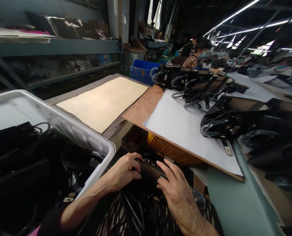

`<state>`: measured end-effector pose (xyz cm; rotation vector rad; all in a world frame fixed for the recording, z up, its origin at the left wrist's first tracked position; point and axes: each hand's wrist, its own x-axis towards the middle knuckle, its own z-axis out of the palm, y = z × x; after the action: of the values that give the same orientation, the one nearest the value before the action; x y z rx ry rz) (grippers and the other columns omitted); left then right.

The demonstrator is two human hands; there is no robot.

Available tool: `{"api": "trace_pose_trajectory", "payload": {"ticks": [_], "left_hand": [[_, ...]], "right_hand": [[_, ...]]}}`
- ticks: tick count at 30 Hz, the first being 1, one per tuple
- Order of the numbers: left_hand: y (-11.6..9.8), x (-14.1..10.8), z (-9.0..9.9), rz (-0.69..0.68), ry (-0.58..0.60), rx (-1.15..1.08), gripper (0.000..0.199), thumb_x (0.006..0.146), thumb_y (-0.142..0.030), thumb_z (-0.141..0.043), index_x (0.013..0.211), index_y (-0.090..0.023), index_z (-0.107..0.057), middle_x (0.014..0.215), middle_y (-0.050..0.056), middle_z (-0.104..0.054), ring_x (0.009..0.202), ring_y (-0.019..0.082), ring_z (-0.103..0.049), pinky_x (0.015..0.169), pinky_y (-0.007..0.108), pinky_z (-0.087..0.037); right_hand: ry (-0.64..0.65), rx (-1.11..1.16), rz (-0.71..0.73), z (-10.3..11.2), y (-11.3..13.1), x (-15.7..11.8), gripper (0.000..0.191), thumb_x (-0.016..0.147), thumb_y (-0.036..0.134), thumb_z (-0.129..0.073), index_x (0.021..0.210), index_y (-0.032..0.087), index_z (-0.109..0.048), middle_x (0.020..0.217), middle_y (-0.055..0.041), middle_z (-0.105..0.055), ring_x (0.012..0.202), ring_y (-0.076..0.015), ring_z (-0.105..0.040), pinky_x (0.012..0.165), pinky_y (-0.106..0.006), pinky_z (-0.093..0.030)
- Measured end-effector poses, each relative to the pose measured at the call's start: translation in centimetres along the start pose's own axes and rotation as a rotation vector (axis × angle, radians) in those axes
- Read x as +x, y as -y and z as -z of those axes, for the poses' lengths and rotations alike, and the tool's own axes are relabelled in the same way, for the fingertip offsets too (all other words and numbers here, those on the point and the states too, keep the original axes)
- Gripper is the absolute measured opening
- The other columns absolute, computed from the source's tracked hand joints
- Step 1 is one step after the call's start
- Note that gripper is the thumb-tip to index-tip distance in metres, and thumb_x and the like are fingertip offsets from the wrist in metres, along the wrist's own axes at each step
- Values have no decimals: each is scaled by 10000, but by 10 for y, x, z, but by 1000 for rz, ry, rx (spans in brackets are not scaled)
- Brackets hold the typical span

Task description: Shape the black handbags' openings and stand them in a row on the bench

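A black handbag [148, 186] rests on my lap, its upper edge turned up toward me. My left hand [126, 168] pinches that edge at its left end, thumb on the near side. At the right end, my right hand [174, 186] grips the same edge between thumb and curled fingers. A small gold-coloured fitting [156, 198] shows on the bag below the edge. The lower part of the bag blends into the dark patterned cloth [111, 216] over my lap, so its outline is hard to make out.
To the left stands a white plastic bin [106, 147] holding black bags [37, 164]. Ahead, several black handbags [224, 124] with plastic-wrapped handles lie on a table with white sheeting [177, 121]. A yellow basket [170, 150] is beneath it. Farther off are a blue crate [142, 70] and people.
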<state>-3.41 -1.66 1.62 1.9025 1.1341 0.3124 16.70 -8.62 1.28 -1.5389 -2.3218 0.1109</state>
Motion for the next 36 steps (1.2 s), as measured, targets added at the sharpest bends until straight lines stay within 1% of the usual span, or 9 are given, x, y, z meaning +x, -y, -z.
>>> {"api": "trace_pose_trajectory", "payload": {"ticks": [5, 10, 12, 16, 18, 20, 22, 28, 36], "left_hand": [[0, 2, 2, -48, 13, 4, 146, 714, -201, -517, 628, -185, -635, 1123, -9, -558, 979, 176, -524, 879, 247, -358], [-2, 5, 0, -54, -15, -32, 177, 725, -192, -488, 598, -168, -610, 1059, 2, -576, 884, 144, -553, 799, 218, -387], [0, 6, -1, -49, -29, -52, 177, 721, -183, -484, 590, -161, -600, 1022, 4, -583, 835, 130, -557, 762, 210, -391], [5, 8, -3, -12, -79, -61, 146, 689, -159, -502, 564, -151, -578, 953, 0, -586, 759, 111, -546, 688, 205, -381], [6, 10, -4, 6, -92, -56, 142, 681, -154, -503, 558, -148, -571, 925, 0, -583, 726, 106, -537, 659, 207, -373], [6, 12, -5, 15, -96, -54, 140, 676, -142, -495, 556, -145, -568, 899, 2, -581, 704, 103, -528, 642, 209, -366], [5, 14, -5, 18, -98, -53, 136, 667, -124, -490, 549, -140, -556, 878, 2, -578, 682, 97, -518, 626, 208, -357], [6, 14, -4, -44, -91, -75, 115, 668, -94, -476, 576, -144, -523, 875, -9, -578, 714, 94, -520, 650, 197, -350], [8, 17, -5, -60, -105, -85, 109, 675, -100, -467, 591, -151, -516, 825, 2, -581, 719, 108, -518, 660, 199, -362]], "right_hand": [[72, 39, 3, 5, -11, 3, 220, 748, 31, -503, 793, 199, -638, 1229, -32, -517, 1179, -235, -391, 983, -433, -370], [-32, 141, 55, -3, -20, -1, 284, 824, 67, -417, 963, 241, -593, 1288, -39, -432, 1174, -195, -401, 963, -403, -398], [-69, 179, -13, -10, -23, -4, 297, 823, 89, -427, 1044, 243, -551, 1273, -47, -435, 1162, -194, -415, 967, -390, -398], [-128, 234, -271, -14, -29, -7, 376, 788, 181, -518, 1159, 223, -473, 1146, -63, -513, 1069, -213, -484, 943, -382, -405], [-85, 268, -385, -9, -31, -6, 337, 754, 227, -579, 1086, 225, -521, 1009, -42, -563, 970, -212, -526, 867, -361, -440], [-7, 324, -434, -2, -32, -5, 231, 733, 243, -612, 961, 232, -575, 894, -13, -577, 889, -193, -541, 792, -318, -453], [42, 379, -436, 3, -32, -4, 154, 735, 238, -613, 889, 232, -598, 854, 3, -573, 853, -171, -542, 760, -279, -443], [58, 423, -417, 6, -32, -2, 56, 773, 229, -578, 812, 222, -617, 796, 10, -552, 774, -143, -538, 697, -246, -419], [10, 336, -255, -1, -43, -1, 108, 825, 242, -520, 787, 208, -615, 766, -16, -564, 767, -164, -530, 695, -278, -425]]}}
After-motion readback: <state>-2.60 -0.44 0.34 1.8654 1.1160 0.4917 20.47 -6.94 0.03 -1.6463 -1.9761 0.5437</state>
